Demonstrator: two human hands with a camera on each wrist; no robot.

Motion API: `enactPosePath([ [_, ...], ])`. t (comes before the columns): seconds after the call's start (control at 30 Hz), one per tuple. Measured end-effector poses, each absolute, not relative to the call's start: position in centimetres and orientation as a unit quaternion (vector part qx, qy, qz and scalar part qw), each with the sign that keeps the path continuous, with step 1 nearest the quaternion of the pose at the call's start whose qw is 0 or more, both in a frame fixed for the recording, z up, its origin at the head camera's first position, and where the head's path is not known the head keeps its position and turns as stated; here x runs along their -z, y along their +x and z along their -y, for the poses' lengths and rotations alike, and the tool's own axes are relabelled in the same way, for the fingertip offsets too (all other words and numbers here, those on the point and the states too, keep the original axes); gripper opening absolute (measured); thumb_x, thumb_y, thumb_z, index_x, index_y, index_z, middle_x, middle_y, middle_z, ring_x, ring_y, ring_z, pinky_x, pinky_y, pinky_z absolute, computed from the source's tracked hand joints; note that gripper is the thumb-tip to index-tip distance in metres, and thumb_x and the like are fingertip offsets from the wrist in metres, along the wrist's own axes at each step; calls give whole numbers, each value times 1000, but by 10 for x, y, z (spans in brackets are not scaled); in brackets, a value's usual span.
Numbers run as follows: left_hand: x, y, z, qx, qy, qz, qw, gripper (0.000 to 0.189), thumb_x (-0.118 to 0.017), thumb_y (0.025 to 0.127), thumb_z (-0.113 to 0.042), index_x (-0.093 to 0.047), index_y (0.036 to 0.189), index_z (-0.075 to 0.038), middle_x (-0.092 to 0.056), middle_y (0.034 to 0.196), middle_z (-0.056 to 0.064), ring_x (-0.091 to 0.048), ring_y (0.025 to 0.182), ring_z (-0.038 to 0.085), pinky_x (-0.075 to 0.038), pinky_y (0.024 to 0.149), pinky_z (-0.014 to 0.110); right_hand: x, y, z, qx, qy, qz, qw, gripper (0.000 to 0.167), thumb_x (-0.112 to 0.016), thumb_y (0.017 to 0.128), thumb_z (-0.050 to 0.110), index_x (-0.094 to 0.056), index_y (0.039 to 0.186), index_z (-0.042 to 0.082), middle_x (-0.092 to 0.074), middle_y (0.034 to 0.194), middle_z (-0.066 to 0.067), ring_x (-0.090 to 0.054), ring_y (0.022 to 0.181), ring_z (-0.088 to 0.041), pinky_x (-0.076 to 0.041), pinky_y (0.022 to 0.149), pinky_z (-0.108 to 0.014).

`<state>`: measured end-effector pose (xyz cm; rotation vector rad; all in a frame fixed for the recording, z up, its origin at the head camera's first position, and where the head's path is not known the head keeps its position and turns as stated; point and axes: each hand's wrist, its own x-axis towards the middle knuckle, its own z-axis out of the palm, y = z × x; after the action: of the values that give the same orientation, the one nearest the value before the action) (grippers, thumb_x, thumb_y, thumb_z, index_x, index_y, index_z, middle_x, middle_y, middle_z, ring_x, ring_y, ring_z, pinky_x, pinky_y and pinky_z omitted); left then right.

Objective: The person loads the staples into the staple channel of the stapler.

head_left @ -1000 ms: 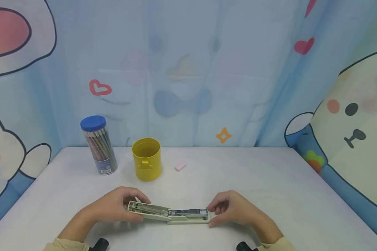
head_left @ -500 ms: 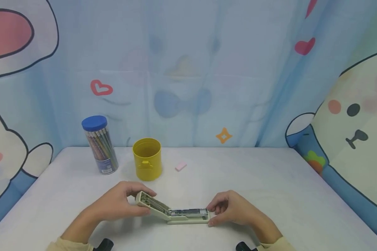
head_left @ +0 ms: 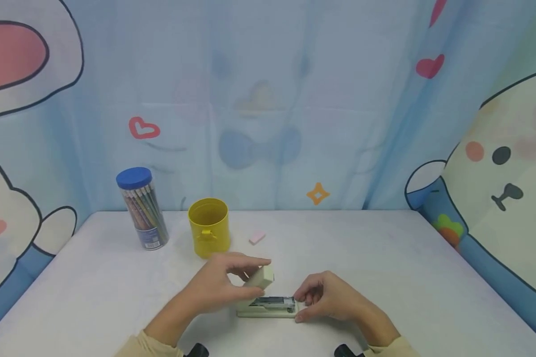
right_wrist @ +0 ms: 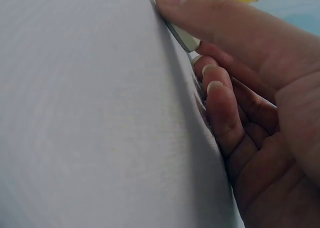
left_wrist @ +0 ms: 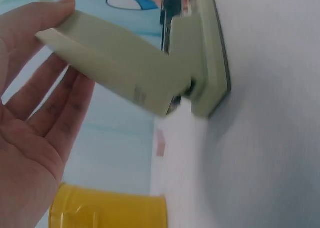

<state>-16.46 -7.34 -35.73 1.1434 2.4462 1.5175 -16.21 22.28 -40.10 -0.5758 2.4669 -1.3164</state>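
Note:
A pale green stapler (head_left: 268,311) lies on the white table, its top arm (left_wrist: 115,62) tilted up from the base at the hinge. My left hand (head_left: 223,282) pinches the raised end of that arm between thumb and fingers. At the base's right end, my right hand (head_left: 332,297) grips with thumb and index finger, its other fingers curled. The metal staple channel (head_left: 274,300) shows between the two hands. In the right wrist view, the thumb covers part of the base's end (right_wrist: 187,37).
Behind the left hand stands a yellow cup (head_left: 209,228). Left of it is a clear jar of pencils (head_left: 145,213) with a blue lid. A small pink eraser (head_left: 256,237) lies right of the cup. A printed curtain (head_left: 268,148) hangs behind the table (head_left: 384,258).
My left hand has swung the stapler's top arm up and to the right, from lying nearly flat out to the left to leaning over the base. My right hand has stayed at the base's end.

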Motion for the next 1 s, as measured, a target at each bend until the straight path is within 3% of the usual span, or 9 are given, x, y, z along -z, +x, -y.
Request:
enactPosePath([
  [0.23,373,-168,41,-436,396,-807,44,36,-85,81,-18,-77,116,-17,-71,102,-17,-61,86,0,-52,80,23,400,-162,-221,456,-213,-853,138,28,-93,69,13,-77,91,10,-65,81,0,-57,70,-13,-49,61,-23],
  [0.47,379,-165,35,-438,379,-813,61,33,-86,81,-22,-78,112,-16,-70,102,-17,-61,87,-1,-51,80,23,404,-163,-227,459,-211,-852,139,32,-94,69,18,-75,94,10,-65,83,0,-59,73,-14,-50,63,-24],
  [0.73,381,-168,37,-457,374,-805,65,38,-87,80,-30,-77,114,-18,-68,97,-15,-62,87,3,-52,80,24,404,-164,-237,537,-241,-795,147,60,-92,72,10,-65,125,-2,-64,102,-15,-64,87,-24,-56,74,-31],
  [1.0,385,-168,36,-447,365,-815,55,30,-86,81,-30,-78,108,-19,-68,95,-18,-60,85,1,-51,79,23,399,-165,-235,559,-228,-781,160,70,-91,72,8,-58,133,-5,-61,112,-18,-64,99,-31,-56,85,-36],
])
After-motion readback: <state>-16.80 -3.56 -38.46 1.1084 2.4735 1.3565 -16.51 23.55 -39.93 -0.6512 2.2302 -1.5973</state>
